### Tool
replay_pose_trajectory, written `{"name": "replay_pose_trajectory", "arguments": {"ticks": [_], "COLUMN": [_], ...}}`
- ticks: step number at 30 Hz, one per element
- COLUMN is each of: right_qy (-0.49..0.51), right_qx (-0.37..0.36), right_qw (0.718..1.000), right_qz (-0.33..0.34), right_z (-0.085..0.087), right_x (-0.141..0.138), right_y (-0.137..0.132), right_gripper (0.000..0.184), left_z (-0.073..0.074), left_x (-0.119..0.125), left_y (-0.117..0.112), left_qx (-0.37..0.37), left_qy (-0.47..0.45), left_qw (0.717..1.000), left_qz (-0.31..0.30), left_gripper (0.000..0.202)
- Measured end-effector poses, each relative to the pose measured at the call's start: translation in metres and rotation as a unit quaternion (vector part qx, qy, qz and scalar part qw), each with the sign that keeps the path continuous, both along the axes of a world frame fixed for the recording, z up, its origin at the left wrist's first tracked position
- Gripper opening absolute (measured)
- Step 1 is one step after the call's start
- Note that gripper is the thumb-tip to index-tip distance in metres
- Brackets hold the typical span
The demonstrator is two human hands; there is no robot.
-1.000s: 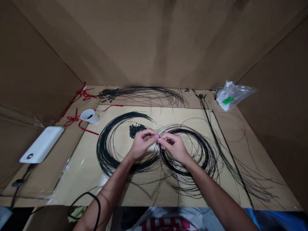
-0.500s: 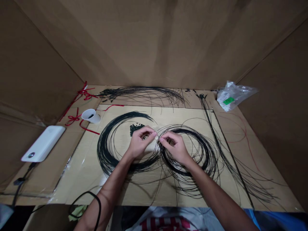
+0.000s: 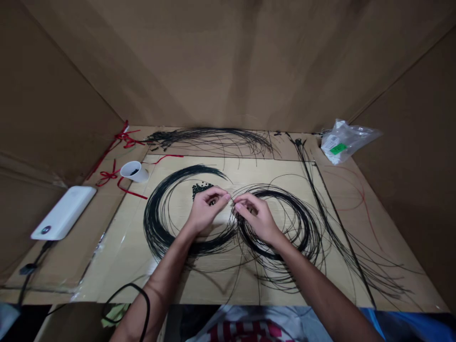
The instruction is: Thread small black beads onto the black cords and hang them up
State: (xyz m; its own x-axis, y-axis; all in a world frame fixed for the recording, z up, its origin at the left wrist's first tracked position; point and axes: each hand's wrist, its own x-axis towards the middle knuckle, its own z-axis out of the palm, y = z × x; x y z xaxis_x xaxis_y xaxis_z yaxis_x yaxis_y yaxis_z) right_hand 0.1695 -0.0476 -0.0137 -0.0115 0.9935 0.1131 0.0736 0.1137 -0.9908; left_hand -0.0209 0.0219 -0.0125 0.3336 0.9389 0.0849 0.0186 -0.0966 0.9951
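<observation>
My left hand [image 3: 204, 211] and my right hand [image 3: 257, 218] meet fingertip to fingertip above the middle of a cardboard sheet [image 3: 124, 247]. Both are closed in a pinch; the right one seems to pinch a thin black cord [image 3: 233, 223], while what the left one pinches is too small to name. A small pile of dark beads [image 3: 198, 189] lies just behind my left hand. Under the hands lie two big coils of black cord, one at the left [image 3: 156, 223] and one at the right [image 3: 302, 228].
A white paper cup [image 3: 132, 171] and red ribbon [image 3: 107, 175] lie at the back left, a white power bank [image 3: 64, 212] further left. More black cords [image 3: 213, 137] spread along the back and down the right side [image 3: 338, 228]. A clear plastic bag [image 3: 344, 139] sits at the back right. Cardboard walls enclose the space.
Both hands have shifted slightly away from me, toward the bead pile, and stay pinched together. Nothing else has moved.
</observation>
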Motion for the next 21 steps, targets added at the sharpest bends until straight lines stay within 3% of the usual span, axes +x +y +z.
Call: {"name": "replay_pose_trajectory", "arguments": {"ticks": [4, 7, 11, 13, 15, 18, 21], "right_qy": [0.087, 0.087, 0.095, 0.103, 0.110, 0.113, 0.116], "right_qx": [-0.046, -0.056, -0.052, -0.049, -0.050, -0.053, -0.053], "right_qw": [0.995, 0.995, 0.993, 0.992, 0.991, 0.990, 0.990], "right_qz": [0.008, -0.014, -0.056, -0.059, -0.060, -0.063, -0.059], "right_z": [-0.008, -0.009, -0.010, -0.010, -0.010, -0.009, -0.009], "right_x": [-0.006, -0.007, -0.004, -0.003, -0.003, -0.004, -0.004], "right_y": [0.001, 0.001, 0.002, 0.002, 0.003, 0.003, 0.003], "right_gripper": [0.023, 0.022, 0.011, 0.008, 0.008, 0.007, 0.006], "left_z": [0.003, 0.008, 0.009, 0.004, -0.001, -0.005, -0.004], "left_x": [0.003, -0.004, -0.015, -0.016, -0.016, -0.014, -0.012], "left_y": [-0.003, 0.000, 0.006, 0.008, 0.008, 0.008, 0.007], "left_qx": [0.048, 0.138, 0.297, 0.331, 0.347, 0.350, 0.327], "left_qy": [0.041, 0.116, 0.300, 0.360, 0.386, 0.393, 0.363], "left_qw": [0.998, 0.984, 0.906, 0.872, 0.855, 0.850, 0.872], "left_qz": [-0.016, -0.005, 0.014, 0.012, 0.000, -0.023, -0.035], "left_gripper": [0.025, 0.021, 0.015, 0.015, 0.016, 0.018, 0.019]}}
